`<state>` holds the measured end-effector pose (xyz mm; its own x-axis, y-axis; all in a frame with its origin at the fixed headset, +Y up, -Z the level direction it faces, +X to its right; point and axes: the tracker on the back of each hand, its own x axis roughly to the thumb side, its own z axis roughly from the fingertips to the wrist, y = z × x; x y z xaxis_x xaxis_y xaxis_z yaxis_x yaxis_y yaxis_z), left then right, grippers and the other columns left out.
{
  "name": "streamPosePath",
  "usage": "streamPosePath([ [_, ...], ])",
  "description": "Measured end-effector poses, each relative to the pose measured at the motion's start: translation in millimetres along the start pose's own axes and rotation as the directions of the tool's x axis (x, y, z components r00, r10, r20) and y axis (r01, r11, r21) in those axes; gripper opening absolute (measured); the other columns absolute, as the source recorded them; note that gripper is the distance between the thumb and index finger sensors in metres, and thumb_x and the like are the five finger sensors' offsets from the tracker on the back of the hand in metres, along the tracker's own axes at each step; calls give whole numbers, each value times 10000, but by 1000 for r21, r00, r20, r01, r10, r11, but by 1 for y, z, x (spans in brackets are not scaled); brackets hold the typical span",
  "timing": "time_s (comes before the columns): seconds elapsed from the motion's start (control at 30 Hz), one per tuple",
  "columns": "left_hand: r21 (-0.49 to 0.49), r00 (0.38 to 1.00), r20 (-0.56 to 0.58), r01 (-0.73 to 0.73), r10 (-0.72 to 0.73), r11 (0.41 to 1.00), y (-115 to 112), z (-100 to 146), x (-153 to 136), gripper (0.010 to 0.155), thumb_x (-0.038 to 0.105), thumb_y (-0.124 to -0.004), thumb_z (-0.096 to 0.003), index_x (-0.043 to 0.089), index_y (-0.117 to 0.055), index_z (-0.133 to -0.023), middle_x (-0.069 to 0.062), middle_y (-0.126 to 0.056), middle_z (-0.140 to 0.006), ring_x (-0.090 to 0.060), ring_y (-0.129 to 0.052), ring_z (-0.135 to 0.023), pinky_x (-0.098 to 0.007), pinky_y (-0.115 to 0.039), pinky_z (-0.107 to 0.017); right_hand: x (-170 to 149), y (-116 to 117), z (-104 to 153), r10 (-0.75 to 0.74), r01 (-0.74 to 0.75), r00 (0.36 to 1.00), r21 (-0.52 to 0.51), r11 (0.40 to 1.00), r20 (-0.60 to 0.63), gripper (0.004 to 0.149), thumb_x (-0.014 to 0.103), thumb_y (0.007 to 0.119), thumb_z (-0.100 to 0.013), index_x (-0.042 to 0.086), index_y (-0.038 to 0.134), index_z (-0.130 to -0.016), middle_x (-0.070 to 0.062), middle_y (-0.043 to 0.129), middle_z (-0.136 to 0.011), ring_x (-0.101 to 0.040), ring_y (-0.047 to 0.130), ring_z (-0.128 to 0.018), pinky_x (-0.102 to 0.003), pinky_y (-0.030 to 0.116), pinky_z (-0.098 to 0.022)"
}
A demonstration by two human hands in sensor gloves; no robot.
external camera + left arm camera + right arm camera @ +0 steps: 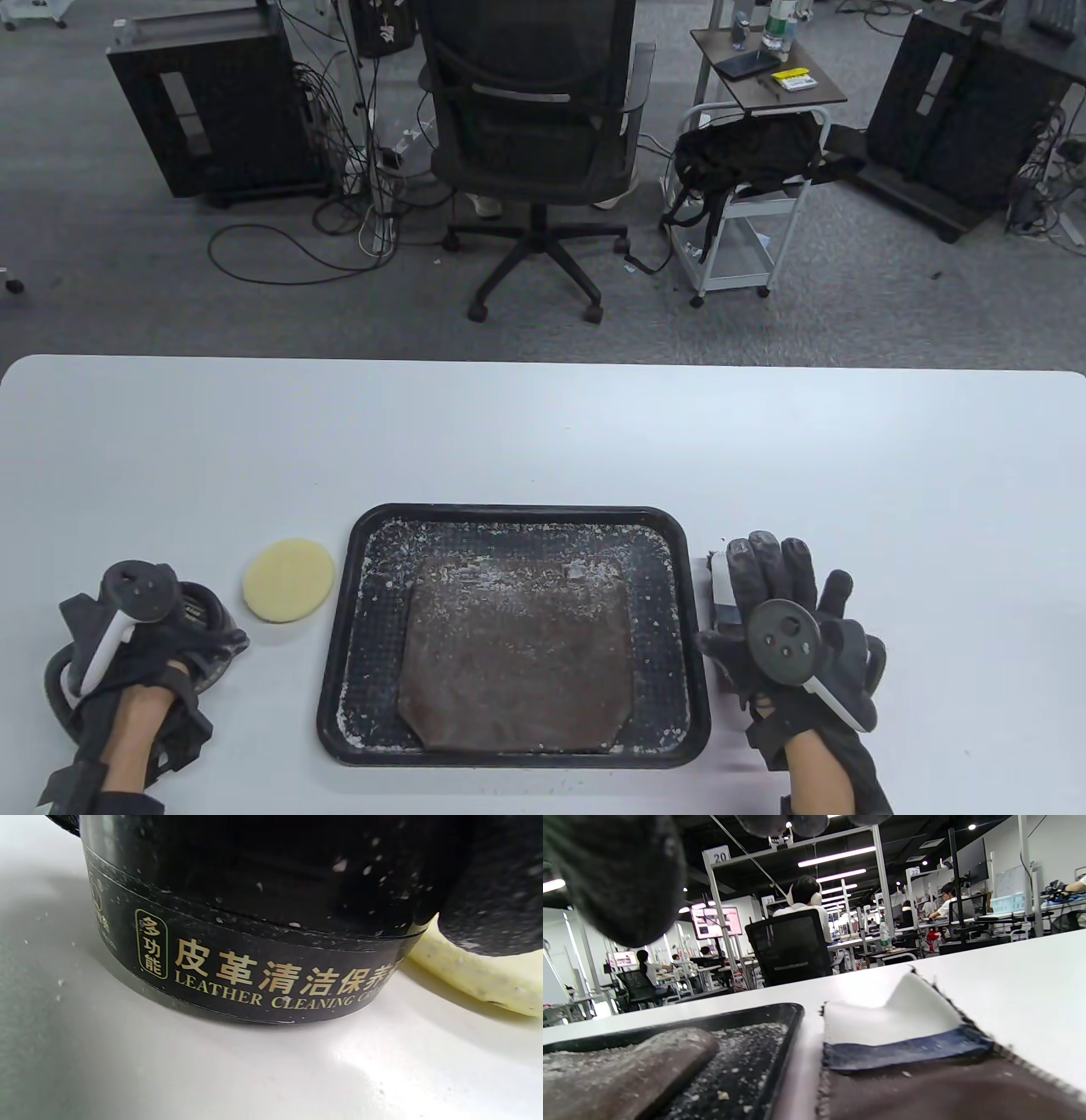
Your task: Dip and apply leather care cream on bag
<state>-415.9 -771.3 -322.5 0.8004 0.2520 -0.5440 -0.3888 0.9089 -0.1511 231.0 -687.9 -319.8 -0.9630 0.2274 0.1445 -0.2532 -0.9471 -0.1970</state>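
Two gloved hands rest near the front edge of the white table [543, 424] in the table view. The left hand [140, 671] curls round a black jar [199, 607] of leather cream at the near left, gripping it. Just right of the jar lies a round yellow sponge [288, 580]. A black tray [513, 522] in the middle holds the flat brown bag [517, 658], speckled with white flecks. The right hand [785, 624] lies flat, fingers straight, on a folded cloth [717, 577] just right of the tray — released, grasping nothing.

Left wrist view: the jar's gold label reads "LEATHER CLEANING"; the sponge's edge shows at right.

Right wrist view: the cloth — white, blue and brown layers — lies beside the tray and bag.
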Motion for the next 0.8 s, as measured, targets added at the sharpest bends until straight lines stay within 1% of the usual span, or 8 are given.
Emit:
streamPosePath([
  [0.1, 107, 997, 50, -55, 50, 993, 13, 12, 7, 1175, 735, -936, -209, 298, -231, -1041, -94, -206, -1128, -452, -350, -1053, -695, -612, -644, 10, 3, 0, -72, 73, 997, -12, 997, 31, 1012, 520, 914, -313, 203, 378, -1110, -106, 301, -1152, -433, 368, -1053, -746, 300, -689],
  [0.2, 194, 977, 178, -150, 116, 969, 27, 32, 22, 1172, 744, -929, -212, 295, -235, -1044, -98, -207, -1127, -455, -355, -1049, -691, -621, -640, 22, 5, 0, -189, 190, 979, -15, 982, 71, 1030, 537, 906, -313, 177, 363, -1111, -135, 295, -1142, -428, 463, -1029, -659, 485, -712],
  [0.27, 220, 939, 302, -239, 167, 946, 31, 48, 37, 1170, 752, -922, -218, 293, -233, -1046, -101, -210, -1127, -456, -358, -1047, -690, -627, -635, 31, 7, 1, -266, 268, 959, -13, 963, 101, 1037, 553, 895, -316, 178, 348, -1113, -146, 288, -1139, -418, 515, -1016, -602, 563, -697],
  [0.33, 209, 885, 408, -330, 225, 920, 31, 65, 52, 1170, 757, -919, -219, 292, -236, -1047, -103, -213, -1127, -457, -365, -1045, -687, -632, -634, 41, 7, 2, -326, 330, 936, -5, 944, 131, 1038, 566, 886, -319, 183, 342, -1115, -146, 291, -1140, -413, 537, -1012, -594, 583, -691],
  [0.47, 85, 741, 568, -485, 357, 870, 22, 93, 87, 1164, 765, -911, -230, 291, -237, -1052, -106, -224, -1133, -463, -376, -1046, -685, -643, -631, 60, 16, 6, -485, 489, 852, 26, 872, 197, 1032, 588, 872, -325, 192, 347, -1121, -134, 311, -1150, -418, 510, -1030, -695, 482, -699],
  [0.63, -129, 601, 612, -565, 514, 815, 2, 111, 133, 1160, 768, -908, -236, 284, -242, -1053, -115, -236, -1132, -471, -387, -1040, -687, -648, -622, 77, 31, 9, -560, 544, 795, 136, 828, 234, 1037, 661, 789, -341, 193, 305, -1130, -142, 282, -1156, -441, 439, -1047, -745, 389, -681],
  [0.7, -200, 529, 645, -580, 551, 790, -9, 118, 152, 1154, 773, -905, -240, 283, -250, -1055, -117, -245, -1132, -472, -397, -1037, -684, -659, -615, 82, 36, 11, -612, 583, 754, 186, 791, 238, 1048, 659, 791, -343, 193, 281, -1131, -143, 256, -1156, -450, 411, -1049, -751, 369, -679],
  [0.8, -314, 407, 689, -578, 599, 753, -28, 131, 178, 1156, 786, -892, -250, 293, -227, -1057, -119, -246, -1135, -474, -404, -1036, -679, -667, -613, 90, 42, 13, -722, 674, 654, 260, 691, 224, 1073, 654, 797, -346, 197, 222, -1128, -143, 206, -1153, -459, 375, -1049, -747, 374, -683],
])
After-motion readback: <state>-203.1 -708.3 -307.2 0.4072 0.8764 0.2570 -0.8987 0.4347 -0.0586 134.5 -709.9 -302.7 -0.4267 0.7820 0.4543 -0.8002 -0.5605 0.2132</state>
